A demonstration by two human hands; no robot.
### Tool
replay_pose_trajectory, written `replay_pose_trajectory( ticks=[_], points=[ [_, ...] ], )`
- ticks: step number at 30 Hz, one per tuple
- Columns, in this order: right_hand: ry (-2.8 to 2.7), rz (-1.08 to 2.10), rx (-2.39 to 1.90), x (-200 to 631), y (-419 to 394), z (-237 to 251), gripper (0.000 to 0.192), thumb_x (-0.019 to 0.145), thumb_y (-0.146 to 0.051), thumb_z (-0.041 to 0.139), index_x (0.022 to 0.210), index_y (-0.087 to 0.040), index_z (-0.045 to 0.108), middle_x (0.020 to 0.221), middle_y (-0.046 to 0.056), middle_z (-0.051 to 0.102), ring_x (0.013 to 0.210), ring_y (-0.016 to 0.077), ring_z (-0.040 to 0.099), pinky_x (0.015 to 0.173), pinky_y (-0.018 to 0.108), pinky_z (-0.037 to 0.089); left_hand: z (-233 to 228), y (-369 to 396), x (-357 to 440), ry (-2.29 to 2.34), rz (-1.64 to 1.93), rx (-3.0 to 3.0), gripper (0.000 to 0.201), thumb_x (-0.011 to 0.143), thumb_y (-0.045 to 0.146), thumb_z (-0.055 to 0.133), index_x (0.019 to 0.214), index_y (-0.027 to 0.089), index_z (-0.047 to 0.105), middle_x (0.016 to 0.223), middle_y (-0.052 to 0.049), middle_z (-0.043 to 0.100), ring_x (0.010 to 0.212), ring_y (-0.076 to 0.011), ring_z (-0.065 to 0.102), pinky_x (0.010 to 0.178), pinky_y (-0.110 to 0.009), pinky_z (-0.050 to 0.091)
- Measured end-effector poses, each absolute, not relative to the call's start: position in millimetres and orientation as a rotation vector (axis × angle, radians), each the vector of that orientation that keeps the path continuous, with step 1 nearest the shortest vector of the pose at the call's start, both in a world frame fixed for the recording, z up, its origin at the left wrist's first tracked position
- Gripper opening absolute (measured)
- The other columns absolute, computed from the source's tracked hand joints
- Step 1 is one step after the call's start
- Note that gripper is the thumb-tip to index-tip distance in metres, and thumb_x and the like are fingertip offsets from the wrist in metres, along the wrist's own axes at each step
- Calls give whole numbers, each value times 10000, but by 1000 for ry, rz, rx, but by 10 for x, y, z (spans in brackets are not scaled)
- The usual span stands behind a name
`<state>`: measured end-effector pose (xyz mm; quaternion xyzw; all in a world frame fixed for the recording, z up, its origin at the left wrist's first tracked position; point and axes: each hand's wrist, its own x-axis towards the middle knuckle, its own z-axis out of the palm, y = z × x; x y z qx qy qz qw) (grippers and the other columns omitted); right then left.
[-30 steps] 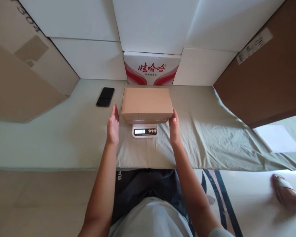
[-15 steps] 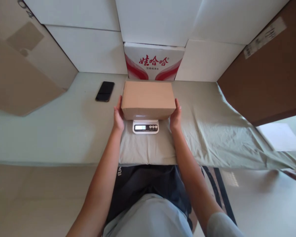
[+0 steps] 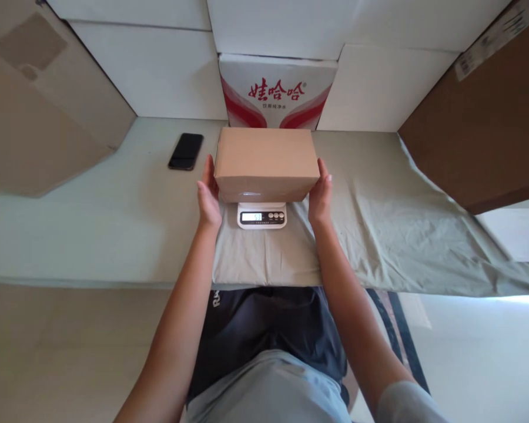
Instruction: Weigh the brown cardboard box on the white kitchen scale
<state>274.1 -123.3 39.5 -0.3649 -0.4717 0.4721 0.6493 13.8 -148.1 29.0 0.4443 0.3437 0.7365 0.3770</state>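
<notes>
A plain brown cardboard box [image 3: 267, 161] is on a small white digital scale [image 3: 261, 215], whose lit display and buttons show below the box's front edge. My left hand [image 3: 208, 197] presses flat against the box's left end. My right hand [image 3: 321, 192] presses against its right end, so the box is held between both palms. I cannot tell whether the box still rests on the scale or is slightly raised.
The scale stands on a green cloth [image 3: 379, 223] over the table. A black phone [image 3: 186, 151] lies to the left of the box. Behind are a red-and-white printed carton [image 3: 277, 88] and white boxes. Large cardboard boxes flank the left [image 3: 35, 117] and right [image 3: 476, 135].
A second ago my hands hovered open beside the box. They have closed in onto its two ends and now grip it; the view has shifted slightly closer.
</notes>
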Motion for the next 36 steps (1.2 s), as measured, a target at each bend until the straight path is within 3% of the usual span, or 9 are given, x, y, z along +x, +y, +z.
replay_pose_trajectory(
  ticks=[7,11,18,25,30,36],
  points=[
    [-1045,1036,-849,2728,-1294,511,865,875,-849,407,1557,-321,459,1730,-5,388,1666,238,262,1393,490,207,367,-1464,272,878,1876,1094,891,838,937,405,1366,282,695,1534,-69,638,1577,-295,419,1307,-415,347],
    [-1041,1075,-891,2735,-1313,550,920,871,-844,421,1591,-271,414,1757,32,335,1671,261,245,1393,495,190,355,-1428,196,878,1856,1044,950,785,979,417,1396,298,672,1579,-62,597,1560,-318,444,1314,-457,343],
    [-1058,1104,-887,2735,-1383,601,919,897,-828,418,1610,-248,395,1765,42,318,1667,239,259,1395,456,200,300,-1369,38,894,1858,1109,978,732,993,480,1418,314,640,1692,-47,453,1635,-315,295,1351,-460,270],
    [-1056,1124,-863,2751,-1397,555,853,887,-848,435,1566,-332,462,1726,-7,403,1650,246,306,1399,509,187,316,-1491,146,933,1893,1185,809,909,844,435,1448,278,641,1617,-92,554,1588,-296,400,1326,-434,303],
    [-1083,1129,-848,2747,-1397,547,830,890,-837,451,1549,-334,488,1702,-4,447,1637,255,335,1388,518,225,309,-1538,169,999,1875,1219,900,879,907,372,1413,248,673,1555,-131,612,1579,-303,415,1299,-421,339],
    [-1058,1138,-869,2753,-1370,556,878,860,-863,461,1548,-320,494,1703,14,446,1637,267,335,1388,529,211,284,-1515,134,990,1874,1196,845,901,883,370,1453,304,644,1624,-81,547,1586,-301,403,1310,-427,328]
  ],
)
